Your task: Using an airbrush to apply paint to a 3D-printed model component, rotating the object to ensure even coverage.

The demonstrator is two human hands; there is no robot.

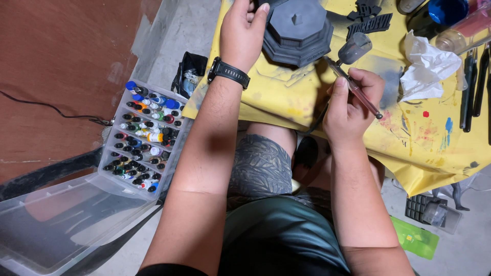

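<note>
- The right hand (350,105) is closed around a thin airbrush (353,84), fingers wrapped about its body, the index finger lying on top. The airbrush tilts from near right to far left, its tip almost at the near right edge of a grey model (298,30).
- A small grey cup (354,47) sits on the airbrush, just far of the hand.
- The left hand (242,33) rests against the left side of the grey model, thumb (259,14) pressed to its edge. The fingertips run out of the top of the view, so how firmly it grips cannot be told. A black watch (228,72) sits on that wrist.
- The grey model is an eight-sided base with stepped tiers and a small peg on top. It stands on the yellow sheet (434,148) that covers the surface, at the far middle of the view.
- A crumpled white tissue (427,66) lies right of the right hand, well apart from the model.
- Dark tools (473,87) lie at the far right, partly cut off.
- Black comb-like parts (369,23) lie far right of the model.
- A clear plastic box (123,168) stands open on the floor at the left, full of small paint bottles (143,138); their labels are too small to make out.
- The airbrush hose is hidden behind the right hand.
</note>
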